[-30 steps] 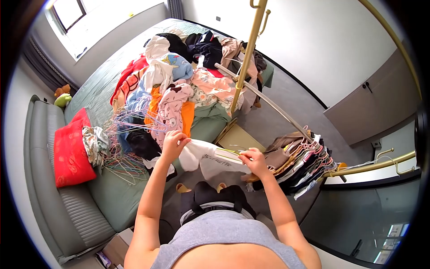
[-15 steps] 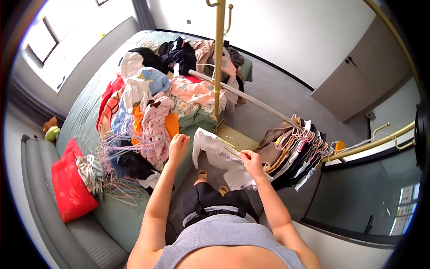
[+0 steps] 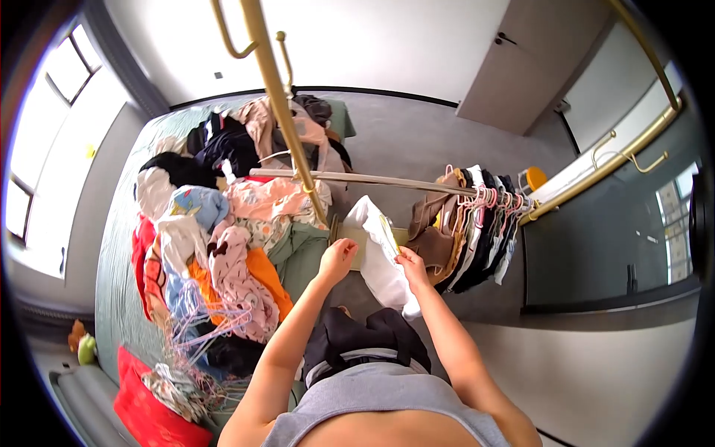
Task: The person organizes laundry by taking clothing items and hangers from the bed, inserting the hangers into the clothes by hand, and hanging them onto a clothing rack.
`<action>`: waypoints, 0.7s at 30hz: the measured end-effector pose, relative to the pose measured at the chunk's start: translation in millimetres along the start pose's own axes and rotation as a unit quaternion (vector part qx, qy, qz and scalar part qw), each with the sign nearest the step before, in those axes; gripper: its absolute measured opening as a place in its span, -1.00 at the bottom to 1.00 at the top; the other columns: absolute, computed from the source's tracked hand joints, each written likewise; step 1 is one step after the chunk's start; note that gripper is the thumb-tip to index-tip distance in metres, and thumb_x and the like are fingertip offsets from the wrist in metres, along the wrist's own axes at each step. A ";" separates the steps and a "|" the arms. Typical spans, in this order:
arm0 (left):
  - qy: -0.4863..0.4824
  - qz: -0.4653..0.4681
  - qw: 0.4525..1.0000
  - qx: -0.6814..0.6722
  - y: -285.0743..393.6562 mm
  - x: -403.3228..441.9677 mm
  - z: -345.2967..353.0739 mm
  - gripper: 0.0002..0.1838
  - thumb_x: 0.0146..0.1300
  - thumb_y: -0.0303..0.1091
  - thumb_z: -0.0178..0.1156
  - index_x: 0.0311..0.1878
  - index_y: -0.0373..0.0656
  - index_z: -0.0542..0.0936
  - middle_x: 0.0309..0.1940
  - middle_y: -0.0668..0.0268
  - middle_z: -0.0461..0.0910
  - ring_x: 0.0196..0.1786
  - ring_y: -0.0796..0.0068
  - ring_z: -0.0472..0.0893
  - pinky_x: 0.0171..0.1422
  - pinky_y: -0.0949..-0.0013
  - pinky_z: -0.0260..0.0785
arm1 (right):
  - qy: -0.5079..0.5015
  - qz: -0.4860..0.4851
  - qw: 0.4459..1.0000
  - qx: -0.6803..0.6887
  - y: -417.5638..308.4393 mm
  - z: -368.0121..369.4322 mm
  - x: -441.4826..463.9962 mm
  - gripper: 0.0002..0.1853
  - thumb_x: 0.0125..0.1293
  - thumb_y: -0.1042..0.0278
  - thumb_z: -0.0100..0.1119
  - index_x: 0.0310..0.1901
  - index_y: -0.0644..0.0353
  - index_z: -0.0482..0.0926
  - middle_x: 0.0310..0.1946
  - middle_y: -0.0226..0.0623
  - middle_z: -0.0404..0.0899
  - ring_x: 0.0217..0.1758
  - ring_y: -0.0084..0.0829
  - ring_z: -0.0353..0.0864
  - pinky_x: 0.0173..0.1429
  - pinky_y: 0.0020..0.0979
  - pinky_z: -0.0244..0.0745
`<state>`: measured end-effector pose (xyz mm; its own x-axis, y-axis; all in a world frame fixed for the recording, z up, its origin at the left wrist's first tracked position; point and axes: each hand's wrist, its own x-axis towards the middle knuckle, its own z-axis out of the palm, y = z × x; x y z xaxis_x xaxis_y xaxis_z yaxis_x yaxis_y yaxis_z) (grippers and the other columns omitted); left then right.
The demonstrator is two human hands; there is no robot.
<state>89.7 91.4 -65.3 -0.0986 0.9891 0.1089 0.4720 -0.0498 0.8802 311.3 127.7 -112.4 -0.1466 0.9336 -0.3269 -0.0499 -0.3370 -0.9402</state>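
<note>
A white garment [image 3: 378,262] hangs from my right hand [image 3: 412,267], whose fingers are closed on it at its upper right edge, where a bit of yellow-green hanger shows. My left hand [image 3: 339,261] is a little left of the garment, apart from it, with its fingers curled together; whether anything small is in them is hidden. To the right, several clothes on hangers [image 3: 480,231] hang close together on the metal rail [image 3: 380,179]. At the left a large heap of clothes [image 3: 242,268] lies on the bed, with loose hangers [image 3: 205,320] at its near side.
A gold upright post [image 3: 277,97] with hooks stands in front of the bed [image 3: 118,223]. A red cushion [image 3: 153,406] lies at the lower left. Beyond the rail are grey floor and a door [image 3: 514,63]. A dark glossy panel [image 3: 596,246] is at the right.
My left hand has let go of the white garment and moved apart from it. My right hand still holds the garment, now turned more upright. The view has swung to the right, towards the hanging clothes.
</note>
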 end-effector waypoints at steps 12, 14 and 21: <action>-0.146 0.031 0.989 -0.019 57.9 68.2 91.4 -0.86 0.17 -0.38 0.14 -0.23 -0.21 0.55 -0.38 0.19 0.58 -0.36 0.28 0.56 -0.25 0.34 0.39 | 0.063 0.036 0.965 0.254 -37.6 -65.2 78.5 -0.59 0.27 0.54 -0.03 0.18 0.29 0.31 -0.26 -0.35 0.48 -0.15 -0.50 0.47 0.04 -0.51 0.35; -0.148 0.026 0.988 -0.022 64.3 77.0 104.8 -0.86 0.17 -0.38 0.15 -0.23 -0.21 0.55 -0.38 0.20 0.58 -0.36 0.28 0.57 -0.25 0.33 0.40 | 0.056 0.032 0.966 0.250 -41.8 -85.2 96.7 -0.58 0.27 0.53 -0.04 0.19 0.29 0.29 -0.26 -0.35 0.47 -0.14 -0.50 0.47 0.03 -0.52 0.35; -0.151 -0.003 0.988 0.014 84.1 99.0 147.0 -0.87 0.17 -0.38 0.13 -0.23 -0.19 0.54 -0.38 0.22 0.58 -0.38 0.31 0.56 -0.26 0.33 0.40 | 0.110 0.094 0.956 0.256 -10.0 -154.2 151.5 -0.61 0.27 0.42 -0.04 0.16 0.05 0.32 -0.14 -0.28 0.47 0.00 -0.36 0.47 0.04 -0.25 0.34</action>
<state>248.5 205.4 -48.3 0.1628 0.9858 -0.0422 0.4969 -0.0450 0.8666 441.9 291.3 -167.3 0.0082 0.8351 -0.5500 -0.5288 -0.4633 -0.7112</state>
